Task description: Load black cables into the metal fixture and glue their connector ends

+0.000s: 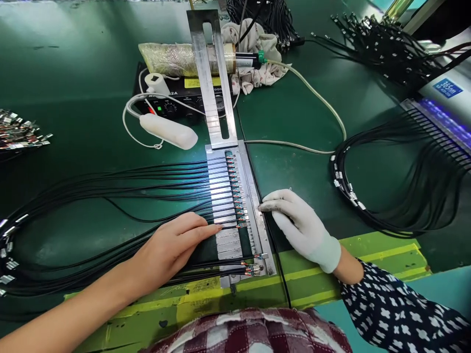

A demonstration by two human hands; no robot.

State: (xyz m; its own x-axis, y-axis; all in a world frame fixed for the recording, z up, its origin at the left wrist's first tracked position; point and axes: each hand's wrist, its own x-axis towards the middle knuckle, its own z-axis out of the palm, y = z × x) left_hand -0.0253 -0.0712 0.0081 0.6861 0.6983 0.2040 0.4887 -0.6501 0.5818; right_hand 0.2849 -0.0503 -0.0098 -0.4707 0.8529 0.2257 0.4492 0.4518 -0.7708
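Observation:
My left hand point(174, 245) is bare and closed. Its thumb and forefinger pinch a thin black cable point(228, 227) lying across the slotted metal fixture point(228, 239). That cable's small connector end point(242, 225) sits at the lower end of a row of similar ends. My right hand point(300, 228), in a white glove, has its fingers together, the tips pressed on the fixture's right edge. Below the row, several loose cable ends point(252, 268) lie over the fixture's near part. The hinged slotted frame point(230, 117) is swung up away from me.
Looped black cables point(62, 191) run in from the left. A white lamp point(169, 131) lights the fixture, beside a black control box point(176, 109). At right, more cables point(353, 196) lead to a unit with violet light point(451, 115). A pale tube point(316, 95) curves across the green mat.

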